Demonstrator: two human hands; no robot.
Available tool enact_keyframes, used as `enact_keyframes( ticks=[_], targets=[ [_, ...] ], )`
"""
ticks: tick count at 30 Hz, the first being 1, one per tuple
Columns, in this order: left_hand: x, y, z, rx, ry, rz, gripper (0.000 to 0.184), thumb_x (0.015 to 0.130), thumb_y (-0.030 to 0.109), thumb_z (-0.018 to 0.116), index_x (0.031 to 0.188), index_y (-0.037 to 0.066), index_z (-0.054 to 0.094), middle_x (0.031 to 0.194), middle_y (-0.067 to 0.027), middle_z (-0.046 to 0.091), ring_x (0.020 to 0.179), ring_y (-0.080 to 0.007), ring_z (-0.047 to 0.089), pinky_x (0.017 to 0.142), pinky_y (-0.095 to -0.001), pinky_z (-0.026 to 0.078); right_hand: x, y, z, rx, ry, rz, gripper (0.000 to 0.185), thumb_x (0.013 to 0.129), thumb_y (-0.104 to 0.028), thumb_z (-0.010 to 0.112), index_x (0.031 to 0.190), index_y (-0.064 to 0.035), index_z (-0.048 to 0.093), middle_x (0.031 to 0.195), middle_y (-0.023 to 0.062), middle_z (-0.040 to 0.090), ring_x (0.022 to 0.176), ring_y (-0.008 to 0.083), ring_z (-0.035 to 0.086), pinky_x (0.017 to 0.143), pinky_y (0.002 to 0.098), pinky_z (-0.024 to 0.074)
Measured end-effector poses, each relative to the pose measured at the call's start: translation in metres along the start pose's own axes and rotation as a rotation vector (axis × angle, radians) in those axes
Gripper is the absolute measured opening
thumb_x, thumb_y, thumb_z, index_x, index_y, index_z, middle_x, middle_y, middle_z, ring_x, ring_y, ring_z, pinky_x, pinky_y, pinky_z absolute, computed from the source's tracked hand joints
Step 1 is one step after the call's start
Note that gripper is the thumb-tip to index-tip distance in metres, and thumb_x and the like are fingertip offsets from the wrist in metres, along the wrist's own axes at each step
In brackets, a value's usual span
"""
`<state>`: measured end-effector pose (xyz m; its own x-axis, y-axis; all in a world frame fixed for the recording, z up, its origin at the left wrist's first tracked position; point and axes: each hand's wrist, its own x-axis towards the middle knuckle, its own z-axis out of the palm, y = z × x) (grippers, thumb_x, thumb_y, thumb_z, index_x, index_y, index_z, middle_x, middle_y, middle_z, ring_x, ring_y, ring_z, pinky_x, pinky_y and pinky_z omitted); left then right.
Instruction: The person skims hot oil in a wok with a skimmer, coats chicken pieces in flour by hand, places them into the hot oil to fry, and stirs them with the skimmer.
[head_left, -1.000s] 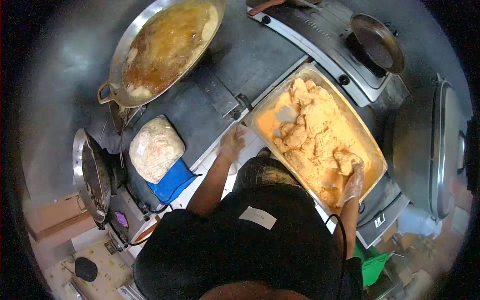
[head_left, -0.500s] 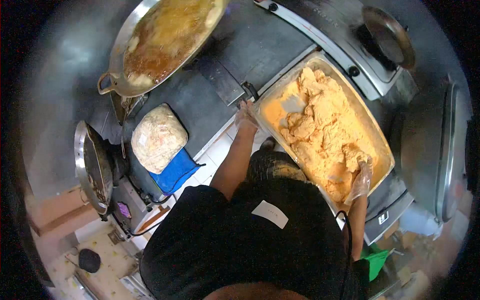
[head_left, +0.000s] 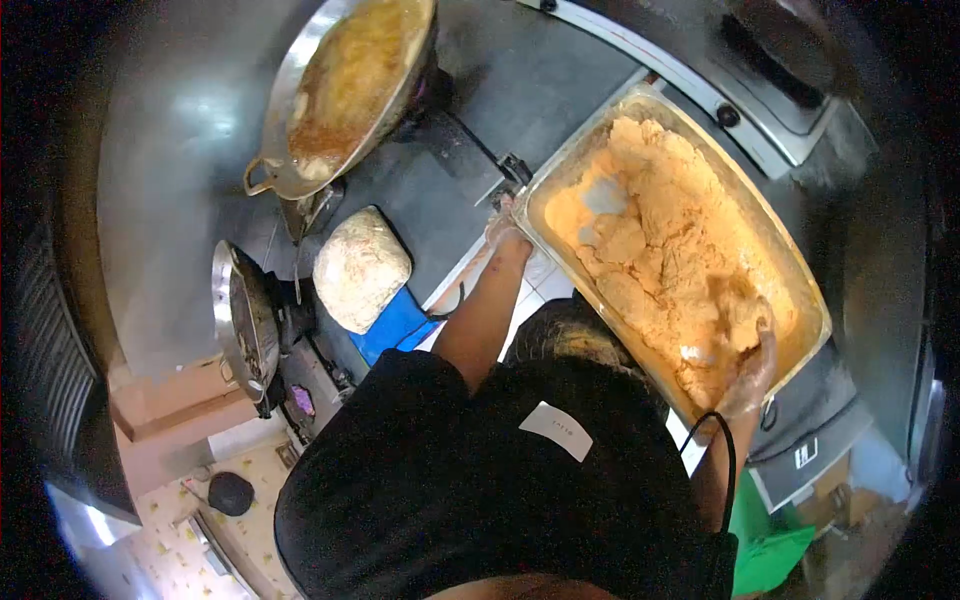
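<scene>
A large metal tray (head_left: 790,230) holds pieces coated in orange flour (head_left: 670,210). My right hand (head_left: 752,375), in a clear glove, is inside the tray at its near right end, with its fingers closed round a coated piece (head_left: 738,315). At the tray's left corner is my left hand (head_left: 508,225), also gloved, beside the burner knob at the counter edge. Its fingers are partly hidden and blurred, so whether they grip the tray rim cannot be made out.
A wide pan of bubbling oil (head_left: 360,90) stands at the upper left. Below it are a bag of pale food (head_left: 362,270) on a blue cloth (head_left: 398,325) and a second pan (head_left: 245,315). A stove (head_left: 690,60) stands behind the tray.
My left hand has moved up and right to the tray's corner. My right hand stays in the tray at the coated piece. The whole view has shifted and turned.
</scene>
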<state>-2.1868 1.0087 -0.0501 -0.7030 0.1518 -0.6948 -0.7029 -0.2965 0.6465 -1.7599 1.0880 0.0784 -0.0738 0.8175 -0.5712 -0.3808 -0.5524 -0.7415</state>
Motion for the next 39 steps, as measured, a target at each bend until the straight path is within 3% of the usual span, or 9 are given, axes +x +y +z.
enact_keyframes(
  ticks=[7, 9, 11, 12, 15, 18, 23, 27, 39],
  targets=[
    [-0.050, 0.031, 0.004, 1.819, -0.002, 0.290, 0.065, 0.097, 0.057, 0.027, 0.132, 0.005, 0.047, 0.127, -0.0136, 0.057, 0.114, -0.0249, 0.055, 0.092, -0.0341, 0.044, 0.013, 0.012, -0.039, -1.079, -0.249, -0.311, 0.056, 0.077, -0.021, 0.073, 0.126, -0.0091, 0.049, 0.114, 0.0111, 0.060, 0.104, 0.0237, 0.059, 0.088, 0.0327, 0.0493],
    [-0.073, 0.042, 0.014, 2.111, -0.053, 0.337, 0.076, 0.083, 0.053, 0.057, 0.142, 0.011, 0.033, 0.129, -0.0238, 0.052, 0.118, -0.0360, 0.053, 0.098, -0.0412, 0.043, -0.005, -0.002, -0.018, -1.568, -0.265, -0.534, 0.066, 0.075, -0.018, 0.076, 0.131, -0.0115, 0.042, 0.122, 0.0141, 0.057, 0.111, 0.0271, 0.056, 0.094, 0.0348, 0.0464],
    [-0.004, 0.010, -0.029, 2.022, -0.234, 0.585, 0.054, 0.096, 0.041, 0.037, 0.137, 0.006, 0.041, 0.132, -0.0149, 0.052, 0.120, -0.0251, 0.050, 0.099, -0.0360, 0.039, -0.014, -0.010, 0.007, -1.563, -0.327, -0.367, 0.059, 0.075, -0.022, 0.075, 0.126, -0.0100, 0.049, 0.117, 0.0145, 0.059, 0.104, 0.0281, 0.059, 0.090, 0.0365, 0.0488],
    [0.113, -0.055, -0.102, 2.164, -0.084, 1.428, 0.050, 0.095, 0.035, 0.042, 0.135, 0.005, 0.041, 0.133, -0.0144, 0.050, 0.118, -0.0249, 0.050, 0.100, -0.0374, 0.040, -0.010, -0.016, 0.016, -1.554, -0.339, -0.269, 0.055, 0.075, -0.024, 0.075, 0.124, -0.0092, 0.052, 0.115, 0.0148, 0.059, 0.101, 0.0286, 0.060, 0.088, 0.0373, 0.0500],
    [0.092, -0.027, -0.066, 2.432, -0.234, 0.994, 0.052, 0.094, 0.038, 0.042, 0.138, 0.010, 0.040, 0.133, -0.0128, 0.050, 0.119, -0.0308, 0.050, 0.102, -0.0472, 0.037, 0.019, -0.010, -0.014, -1.546, -0.403, -0.631, 0.049, 0.078, -0.026, 0.075, 0.120, -0.0085, 0.057, 0.097, 0.0120, 0.063, 0.081, 0.0235, 0.062, 0.076, 0.0347, 0.0523],
    [0.143, -0.035, -0.063, 2.171, -0.526, 0.980, 0.050, 0.095, 0.047, 0.041, 0.128, 0.012, 0.051, 0.126, -0.0124, 0.056, 0.111, -0.0334, 0.055, 0.093, -0.0486, 0.043, 0.022, -0.023, 0.001, -1.085, -0.177, -0.029, 0.046, 0.077, -0.027, 0.077, 0.115, -0.0060, 0.061, 0.087, 0.0085, 0.067, 0.077, 0.0152, 0.061, 0.072, 0.0309, 0.0519],
    [0.043, -0.015, -0.039, 0.557, -0.083, -0.032, 0.030, 0.092, 0.033, 0.056, 0.099, 0.005, 0.063, 0.093, -0.0108, 0.065, 0.080, -0.0264, 0.063, 0.069, -0.0427, 0.052, 0.026, -0.033, -0.028, -1.537, -0.015, -0.375, 0.050, 0.075, -0.031, 0.076, 0.113, -0.0033, 0.061, 0.096, 0.0177, 0.067, 0.088, 0.0281, 0.066, 0.080, 0.0371, 0.0501],
    [-0.054, -0.001, -0.027, 0.895, -0.400, 1.095, 0.017, 0.089, 0.018, 0.063, 0.084, 0.002, 0.062, 0.078, -0.0088, 0.061, 0.067, -0.0163, 0.059, 0.058, -0.0289, 0.050, 0.022, -0.044, -0.046, -1.460, -0.079, -0.139, 0.044, 0.085, -0.034, 0.067, 0.116, -0.0051, 0.053, 0.096, 0.0180, 0.067, 0.088, 0.0309, 0.066, 0.078, 0.0397, 0.0515],
    [-0.217, -0.108, 0.101, 1.156, -1.520, 0.988, 0.021, 0.086, 0.018, 0.066, 0.099, 0.001, 0.063, 0.099, -0.0112, 0.063, 0.095, -0.0233, 0.060, 0.087, -0.0341, 0.047, -0.023, 0.006, -0.051, -0.895, -0.242, 0.470, 0.029, 0.090, -0.026, 0.061, 0.117, -0.0150, 0.061, 0.090, 0.0031, 0.064, 0.077, 0.0119, 0.058, 0.060, 0.0274, 0.0467]
  ],
)
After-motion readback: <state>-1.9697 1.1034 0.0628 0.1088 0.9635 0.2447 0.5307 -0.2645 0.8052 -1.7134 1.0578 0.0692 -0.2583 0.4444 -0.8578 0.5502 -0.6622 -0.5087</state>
